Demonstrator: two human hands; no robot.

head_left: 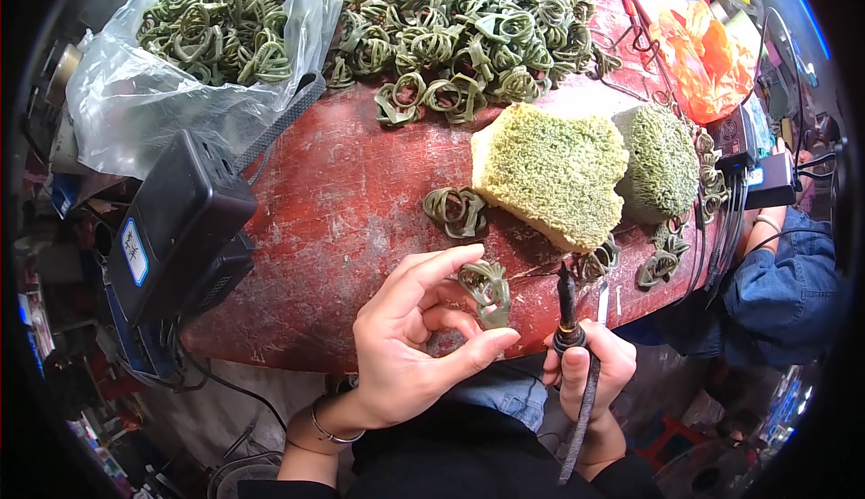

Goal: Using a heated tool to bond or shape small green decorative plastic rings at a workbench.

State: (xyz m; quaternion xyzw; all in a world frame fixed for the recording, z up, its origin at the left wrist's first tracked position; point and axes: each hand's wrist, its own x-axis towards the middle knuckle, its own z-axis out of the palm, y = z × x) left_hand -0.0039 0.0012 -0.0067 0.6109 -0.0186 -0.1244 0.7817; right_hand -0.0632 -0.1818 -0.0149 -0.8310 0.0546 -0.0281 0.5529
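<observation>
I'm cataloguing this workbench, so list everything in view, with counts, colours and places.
Worktable: one, worn red, centre.
Foam-like blocks: two, yellow and grey, green-topped, right of centre.
Ring-shaped pieces: heap, uncountable, green, far side; several loose near the blocks.
Bag of similar pieces: one, clear, upper left.
Plastic bag: one, orange, upper right.
Large box: at least one, black, left.
Small boxes: two, black, right.
Co-worker's sleeve: one, blue denim, right.
Rim clutter: too small to tell.
Pen-like tool: one, black, right hand.
Held ring-shaped piece: one, green, left hand.
Both hands: bare, lower centre.
</observation>
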